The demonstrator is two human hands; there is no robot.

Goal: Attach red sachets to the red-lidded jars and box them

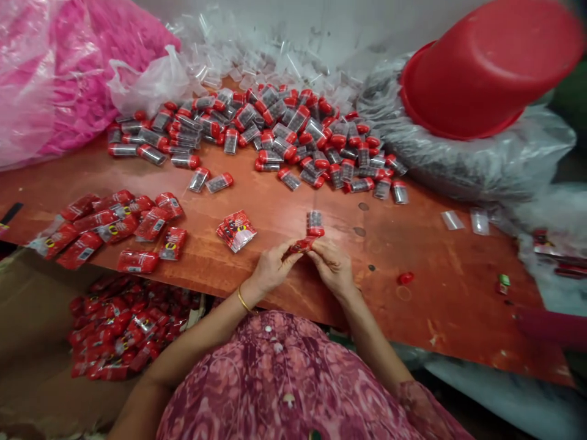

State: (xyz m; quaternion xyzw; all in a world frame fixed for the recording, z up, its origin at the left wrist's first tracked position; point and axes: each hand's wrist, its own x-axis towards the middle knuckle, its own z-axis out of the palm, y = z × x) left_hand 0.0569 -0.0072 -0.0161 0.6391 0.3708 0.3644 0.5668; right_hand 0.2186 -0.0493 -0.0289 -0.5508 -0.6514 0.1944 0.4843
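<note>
My left hand [274,264] and my right hand [334,267] meet above the table's front part, both with fingers closed on a small red printed wrapper [301,245]. Just beyond the wrapper, a clear container with a red cap and dark contents [315,223] has its red end toward me, right by my right fingertips; whether it touches them is hard to tell. To the left of my left hand lies a small stack of flat red wrappers [236,231]. Farther left are several filled red packets [137,221]. A large heap of red-capped containers [284,131] spreads across the table's back.
The reddish-brown table [284,287] has a pink-filled plastic bag [77,79] at back left and a red tub [481,73] on a grey bag at back right. A red cap [406,278] lies right. Below left, a cardboard box [32,330] holds red packets.
</note>
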